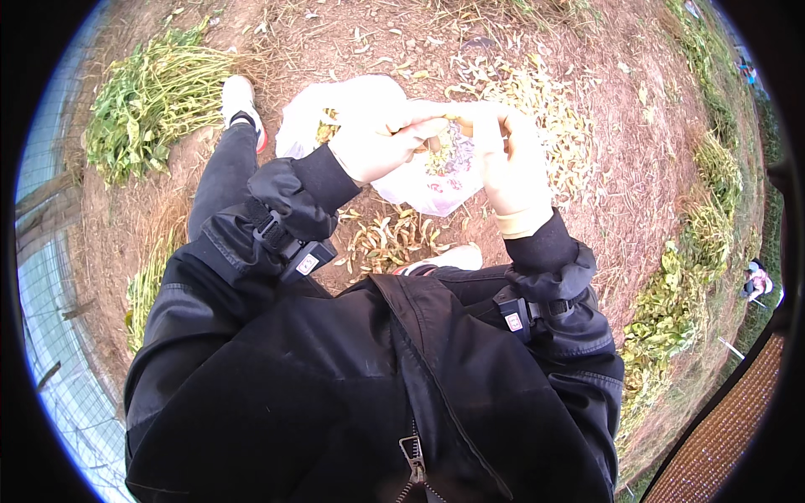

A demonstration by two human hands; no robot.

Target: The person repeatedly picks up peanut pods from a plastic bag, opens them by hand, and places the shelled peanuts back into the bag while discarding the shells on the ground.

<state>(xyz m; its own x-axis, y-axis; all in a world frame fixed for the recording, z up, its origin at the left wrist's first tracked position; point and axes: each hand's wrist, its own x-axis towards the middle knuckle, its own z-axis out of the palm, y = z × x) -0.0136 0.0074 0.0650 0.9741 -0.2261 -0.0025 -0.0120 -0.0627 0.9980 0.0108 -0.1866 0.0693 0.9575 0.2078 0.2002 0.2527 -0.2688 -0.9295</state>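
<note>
My left hand (385,141) and my right hand (507,154) meet at the fingertips above a white plastic bag (434,198). Between them they pinch a small yellowish bean pod (451,116); glare washes out its outline and parts of both hands. Inside the open bag lie shelled beans (460,154), purplish in tone, with yellow bits among them. More pods (327,129) show through the bag's left opening. Dry empty-looking pods (563,141) are strewn thickly over the soil beyond my right hand. Another scatter of pods (393,239) lies between the bag and my body.
Pulled bean plants (163,104) are heaped at the left by my shoe (239,104). A row of cut plants (666,308) runs along the right. Wire mesh fencing (56,251) stands at the left edge. A person (756,281) is far off at the right.
</note>
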